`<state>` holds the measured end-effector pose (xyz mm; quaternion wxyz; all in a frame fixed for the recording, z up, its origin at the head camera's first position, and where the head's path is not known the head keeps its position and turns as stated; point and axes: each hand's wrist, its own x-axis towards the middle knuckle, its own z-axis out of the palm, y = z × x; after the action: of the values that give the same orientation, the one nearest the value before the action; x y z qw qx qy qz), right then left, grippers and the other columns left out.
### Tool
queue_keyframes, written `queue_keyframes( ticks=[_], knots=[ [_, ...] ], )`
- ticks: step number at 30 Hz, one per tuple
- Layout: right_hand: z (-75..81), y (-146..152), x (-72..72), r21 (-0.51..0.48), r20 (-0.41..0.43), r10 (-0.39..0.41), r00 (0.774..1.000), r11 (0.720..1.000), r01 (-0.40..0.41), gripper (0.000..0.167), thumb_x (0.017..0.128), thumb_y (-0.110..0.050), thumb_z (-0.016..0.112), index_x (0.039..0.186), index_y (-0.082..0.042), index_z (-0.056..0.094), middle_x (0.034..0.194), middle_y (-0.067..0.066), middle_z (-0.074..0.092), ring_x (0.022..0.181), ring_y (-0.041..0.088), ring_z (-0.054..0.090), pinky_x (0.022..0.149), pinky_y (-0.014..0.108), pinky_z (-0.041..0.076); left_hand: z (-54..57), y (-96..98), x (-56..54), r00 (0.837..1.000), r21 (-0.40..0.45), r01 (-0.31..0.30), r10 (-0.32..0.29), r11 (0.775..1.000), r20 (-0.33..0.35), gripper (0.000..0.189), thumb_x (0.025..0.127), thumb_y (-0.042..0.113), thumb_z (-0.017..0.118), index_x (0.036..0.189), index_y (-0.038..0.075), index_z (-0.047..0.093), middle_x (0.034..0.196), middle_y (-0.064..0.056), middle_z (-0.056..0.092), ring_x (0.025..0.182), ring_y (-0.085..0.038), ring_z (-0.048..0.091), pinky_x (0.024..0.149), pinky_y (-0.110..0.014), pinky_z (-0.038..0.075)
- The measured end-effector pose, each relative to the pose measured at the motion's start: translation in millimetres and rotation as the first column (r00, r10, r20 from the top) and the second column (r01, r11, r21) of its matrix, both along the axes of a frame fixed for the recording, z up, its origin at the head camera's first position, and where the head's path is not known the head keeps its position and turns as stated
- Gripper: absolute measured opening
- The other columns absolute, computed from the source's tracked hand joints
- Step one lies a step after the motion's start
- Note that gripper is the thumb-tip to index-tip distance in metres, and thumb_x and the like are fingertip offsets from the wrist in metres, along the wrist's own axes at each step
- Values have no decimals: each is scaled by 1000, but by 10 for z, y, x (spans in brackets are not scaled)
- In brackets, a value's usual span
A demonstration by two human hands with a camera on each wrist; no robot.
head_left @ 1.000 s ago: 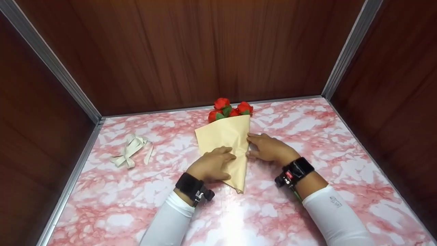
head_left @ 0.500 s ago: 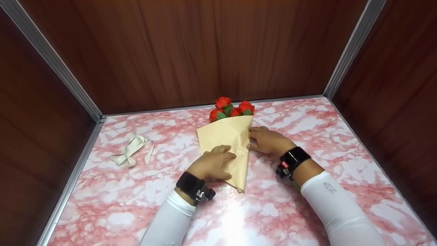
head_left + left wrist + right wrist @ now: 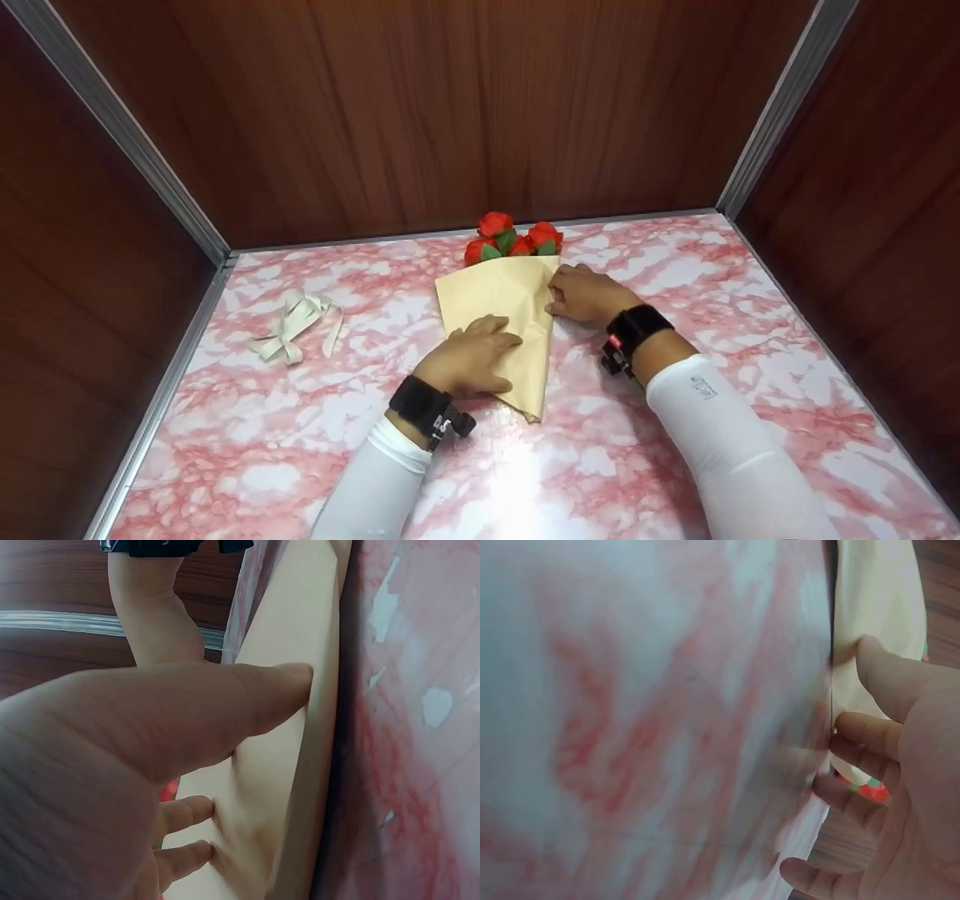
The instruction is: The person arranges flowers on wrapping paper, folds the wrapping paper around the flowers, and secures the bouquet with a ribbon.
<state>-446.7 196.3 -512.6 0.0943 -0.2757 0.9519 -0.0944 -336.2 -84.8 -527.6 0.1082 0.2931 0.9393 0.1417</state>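
A bunch of red roses [image 3: 496, 225] with green leaves lies on the table, its lower part wrapped in a cone of cream wrapping paper [image 3: 484, 291]. My left hand [image 3: 469, 361] presses flat on the front of the wrap, fingers spread. In the left wrist view its thumb [image 3: 277, 686] lies near the folded edge and its fingertips dent the paper. At the wrap's upper right edge is my right hand [image 3: 591, 296]. The right wrist view has its thumb [image 3: 885, 675] on the paper and its index fingertip just at the edge, the other fingers apart near the tabletop.
A loose cream ribbon [image 3: 296, 321] lies on the left of the pink marbled table [image 3: 270, 435]. Brown wood-grain panels [image 3: 450, 112] with metal corner strips wall in the back and both sides.
My right hand has slid up along the wrap's right edge, toward the roses. My left hand stays pressed on the paper. The whole scene has shifted slightly right in the head view.
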Motion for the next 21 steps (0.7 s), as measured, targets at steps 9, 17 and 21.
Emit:
queue_keyframes(
  ticks=[9, 17, 21],
  knots=[
    [-41, 29, -57, 17, -2, -12, 1000, 1000, 13, 50, 111, -41, 73, 145, -5, 65, 151, 16, 62, 144, 43, 56, 124, 60, 49, 19, -20, 22, 999, 15, -34, 34, 999, 28, 87, 82, 37, 94, 162, 25, 63, 182, -9, 41, 173, -28, 32, 128, -67, 44],
    [-56, 51, -76, 97, -11, -63, 998, 993, 64, 75, 110, -52, 70, 167, -7, 51, 173, 17, 50, 161, 47, 45, 127, 67, 46, 12, -11, 11, 1000, -2, -24, 24, 1000, -1, 89, 79, 40, 98, 160, 25, 65, 181, -9, 40, 172, -29, 31, 127, -67, 44],
    [-48, 62, -87, 145, -16, -68, 998, 987, 69, 80, 111, -57, 67, 171, -7, 48, 181, 18, 40, 168, 47, 36, 127, 72, 45, 29, -17, 14, 1000, 4, -23, 23, 1000, 10, 89, 80, 40, 98, 160, 24, 64, 183, -8, 38, 175, -31, 26, 132, -70, 37]
  ],
)
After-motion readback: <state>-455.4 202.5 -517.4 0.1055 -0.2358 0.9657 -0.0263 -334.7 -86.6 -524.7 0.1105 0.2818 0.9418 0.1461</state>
